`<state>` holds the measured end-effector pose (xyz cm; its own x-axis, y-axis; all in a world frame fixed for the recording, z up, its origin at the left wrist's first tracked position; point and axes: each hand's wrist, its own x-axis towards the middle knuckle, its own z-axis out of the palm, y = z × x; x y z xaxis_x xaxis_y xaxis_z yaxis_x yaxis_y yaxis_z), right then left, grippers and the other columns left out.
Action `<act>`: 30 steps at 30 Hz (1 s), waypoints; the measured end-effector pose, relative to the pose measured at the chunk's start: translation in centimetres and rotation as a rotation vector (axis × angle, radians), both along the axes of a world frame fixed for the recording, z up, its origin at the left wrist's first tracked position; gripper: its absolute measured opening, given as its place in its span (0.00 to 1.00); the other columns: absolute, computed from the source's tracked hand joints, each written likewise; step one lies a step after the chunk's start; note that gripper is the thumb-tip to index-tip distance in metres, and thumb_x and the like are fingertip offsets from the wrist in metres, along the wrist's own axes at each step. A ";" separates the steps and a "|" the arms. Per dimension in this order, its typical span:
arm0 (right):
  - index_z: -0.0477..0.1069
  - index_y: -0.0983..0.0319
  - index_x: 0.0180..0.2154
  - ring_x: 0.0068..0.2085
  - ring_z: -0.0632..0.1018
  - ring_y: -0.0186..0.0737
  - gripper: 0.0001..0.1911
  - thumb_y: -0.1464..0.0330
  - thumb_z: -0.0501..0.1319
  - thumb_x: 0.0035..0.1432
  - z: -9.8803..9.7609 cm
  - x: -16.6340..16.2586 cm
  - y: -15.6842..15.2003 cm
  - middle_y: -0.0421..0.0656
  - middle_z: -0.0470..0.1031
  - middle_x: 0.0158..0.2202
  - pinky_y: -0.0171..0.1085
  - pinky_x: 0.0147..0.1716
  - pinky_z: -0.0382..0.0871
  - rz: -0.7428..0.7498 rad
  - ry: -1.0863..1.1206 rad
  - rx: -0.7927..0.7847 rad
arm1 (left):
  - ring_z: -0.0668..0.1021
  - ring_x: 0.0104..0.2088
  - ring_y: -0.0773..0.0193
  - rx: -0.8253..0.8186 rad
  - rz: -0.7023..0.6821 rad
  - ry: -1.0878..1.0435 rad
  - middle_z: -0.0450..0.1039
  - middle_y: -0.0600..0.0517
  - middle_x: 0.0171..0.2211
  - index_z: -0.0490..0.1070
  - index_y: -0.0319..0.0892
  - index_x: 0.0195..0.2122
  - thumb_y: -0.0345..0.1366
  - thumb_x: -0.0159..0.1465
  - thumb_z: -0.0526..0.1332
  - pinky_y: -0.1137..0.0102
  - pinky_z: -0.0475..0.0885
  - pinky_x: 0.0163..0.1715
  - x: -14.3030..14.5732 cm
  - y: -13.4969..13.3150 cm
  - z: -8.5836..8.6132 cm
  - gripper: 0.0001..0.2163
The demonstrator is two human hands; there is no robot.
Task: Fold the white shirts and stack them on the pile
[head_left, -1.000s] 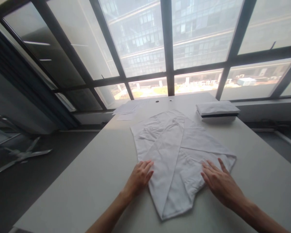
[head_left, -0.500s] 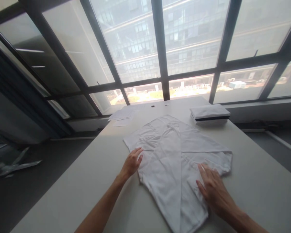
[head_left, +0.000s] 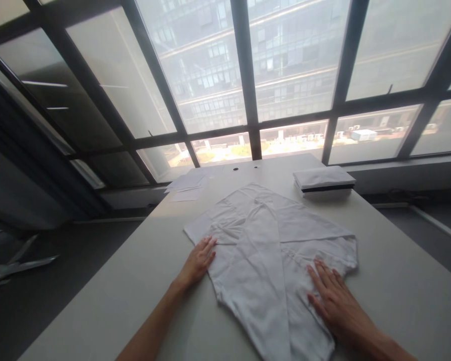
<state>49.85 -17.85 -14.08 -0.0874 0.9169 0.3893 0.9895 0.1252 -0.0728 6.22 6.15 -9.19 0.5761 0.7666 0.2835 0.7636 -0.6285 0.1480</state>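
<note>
A white wrap-front jacket lies spread on the table, its overlapping panels creased and its sleeves out to both sides. My left hand rests at the jacket's left edge below the sleeve, fingers stretched out onto the cloth. On the lower right part of the jacket, my right hand lies palm down with its fingers extended and the thumb a little apart. Neither hand grips the cloth. The jacket's bottom end runs out of view at the lower edge.
The white table reaches to the windows. At its far right sits a folded white stack with a dark band. Sheets of paper lie at the far left. A metal chair base stands on the floor at left.
My left hand has slid a little left along the jacket's edge. My right hand has shifted slightly right and down, lying flatter. The jacket's lower end has moved slightly right.
</note>
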 end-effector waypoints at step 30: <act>0.58 0.59 0.68 0.69 0.59 0.53 0.31 0.57 0.54 0.68 4.4 9.2 4.7 0.49 0.56 0.70 0.55 0.68 0.54 0.298 0.058 -0.130 | 0.80 0.41 0.57 -0.253 0.297 -0.239 0.78 0.43 0.50 0.74 0.40 0.54 0.39 0.66 0.57 0.61 0.74 0.48 -1.9 -6.5 5.1 0.18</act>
<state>59.07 -13.18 -9.65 -0.3408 0.8965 0.2831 0.9043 0.3949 -0.1621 4.34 -0.38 -4.08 0.2622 0.9509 0.1642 0.8310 -0.3090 0.4625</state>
